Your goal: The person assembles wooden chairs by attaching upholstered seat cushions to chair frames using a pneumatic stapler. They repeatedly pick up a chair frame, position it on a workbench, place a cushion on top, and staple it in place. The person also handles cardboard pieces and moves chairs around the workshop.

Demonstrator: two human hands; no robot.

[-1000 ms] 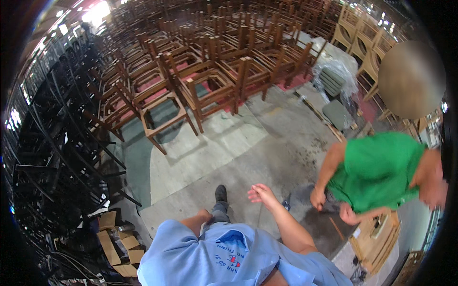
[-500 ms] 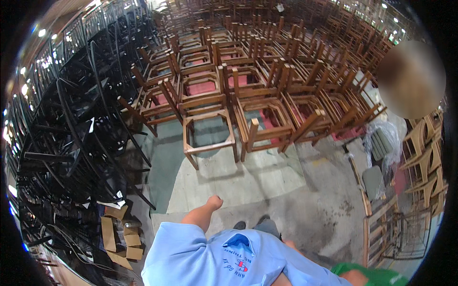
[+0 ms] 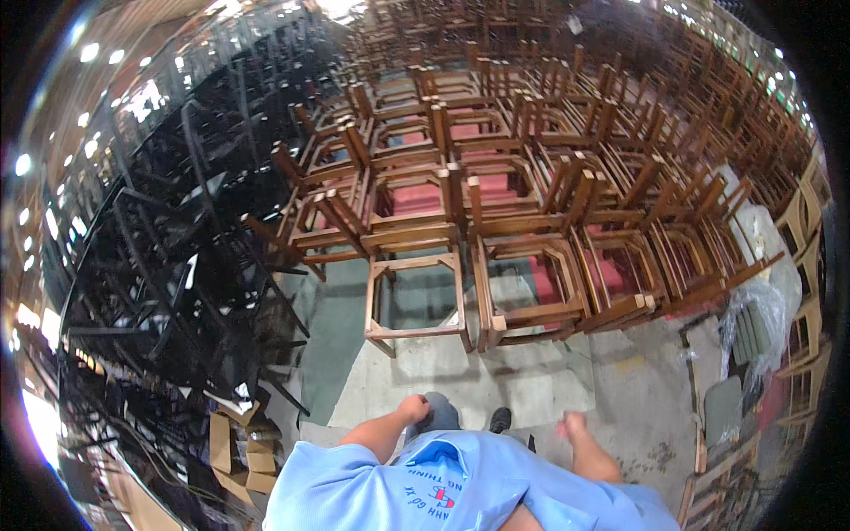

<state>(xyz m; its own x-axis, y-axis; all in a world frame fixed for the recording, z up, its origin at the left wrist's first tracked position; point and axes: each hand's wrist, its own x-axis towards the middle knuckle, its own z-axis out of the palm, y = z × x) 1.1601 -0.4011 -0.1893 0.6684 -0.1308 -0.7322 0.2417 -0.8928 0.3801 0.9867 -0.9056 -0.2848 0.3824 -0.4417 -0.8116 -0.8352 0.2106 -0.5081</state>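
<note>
My left hand (image 3: pixel 413 409) hangs beside my raised leg, its fingers curled in and nothing visible in them. On the other side, my right hand (image 3: pixel 574 425) is held away from my body, smeared by motion, so its fingers do not show clearly. Neither hand touches anything around it. Ahead of me stands a brown wooden chair frame (image 3: pixel 416 334) without a seat, the closest one to my left hand. Just right of it is another seatless chair frame (image 3: pixel 536 314), nearer to my right hand.
Rows of wooden chair frames stretch behind these. Black metal chairs (image 3: pixel 235 212) are piled high on the left, with an opened cardboard box (image 3: pixel 220 441) below them. On the right lie a grey pad (image 3: pixel 723 409), plastic wrapping (image 3: pixel 753 323) and light wooden frames (image 3: pixel 807 265).
The chair frames now sit lower and further right in view. My right hand has come into sight, swung outward. A person in green at the lower right has left the view.
</note>
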